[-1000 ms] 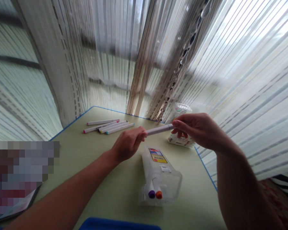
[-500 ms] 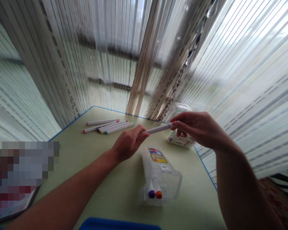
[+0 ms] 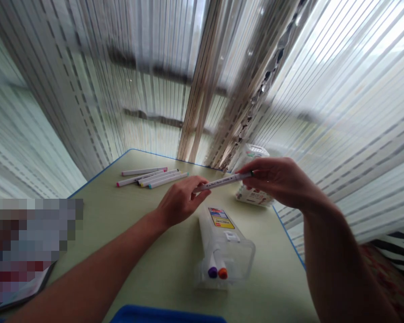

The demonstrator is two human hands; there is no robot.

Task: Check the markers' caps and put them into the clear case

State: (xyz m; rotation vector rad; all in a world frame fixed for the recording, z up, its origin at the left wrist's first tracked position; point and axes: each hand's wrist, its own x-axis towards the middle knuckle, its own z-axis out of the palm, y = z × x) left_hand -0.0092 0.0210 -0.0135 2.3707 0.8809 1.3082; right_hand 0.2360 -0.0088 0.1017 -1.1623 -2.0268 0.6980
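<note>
A white marker with a dark end is held slantwise above the table between both hands. My left hand pinches its lower left end, and my right hand grips the dark end at the upper right. Small print shows along the barrel. Below the hands lies a clear plastic marker case with a yellow and red label; a purple-tipped marker and an orange-tipped marker rest inside it. To the left of my left hand, several white markers with coloured ends lie in a loose group.
A white printed package stands behind my right hand. The pale green table has a blue edge. A blue object shows at the near edge, and a blurred-out item lies at the left. Striped curtains hang behind.
The marker has turned in the fingers, so that print now shows on its barrel and its dark end is visible at my right fingertips. Both hands stay in nearly the same place.
</note>
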